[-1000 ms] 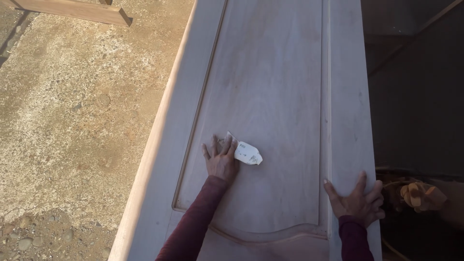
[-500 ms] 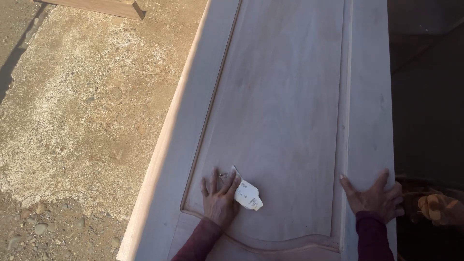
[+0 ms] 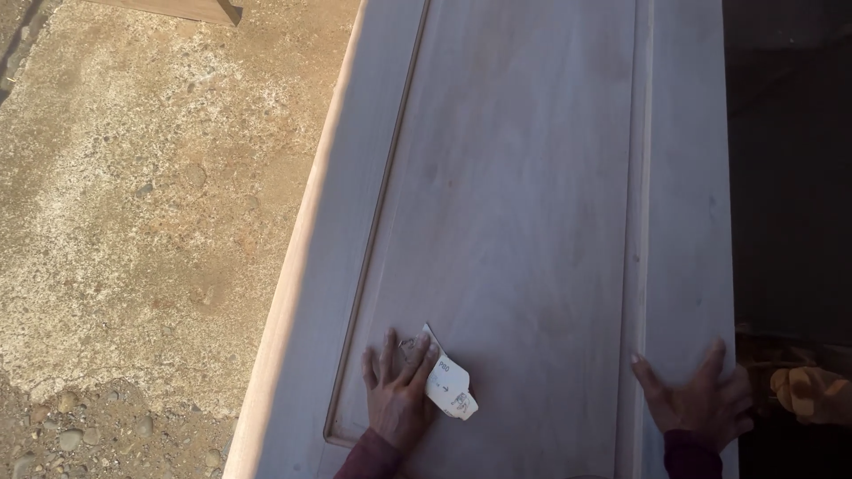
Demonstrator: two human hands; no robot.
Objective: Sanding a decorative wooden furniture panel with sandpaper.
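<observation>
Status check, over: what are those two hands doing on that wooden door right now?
Left hand flat, pressing white sandpaper sheet onto door panel. Right hand spread on door's right rail, holding nothing. Nothing in the way on the panel.

Ground, left side: rough, pitted concrete floor (image 3: 151,204), grey-tan with reddish-brown dust patches, in warm direct sunlight. Lower left corner: loose grey pebbles and gravel (image 3: 53,439) where the concrete edge breaks off. Top left: dark diagonal shadow across the corner. Top edge: end of a brown wooden plank (image 3: 191,9), lying flat on the concrete. Right side: deep unlit shadow (image 3: 790,177), contents indistinct. Lower right: crumpled yellow-orange object (image 3: 812,390), kind unclear.
</observation>
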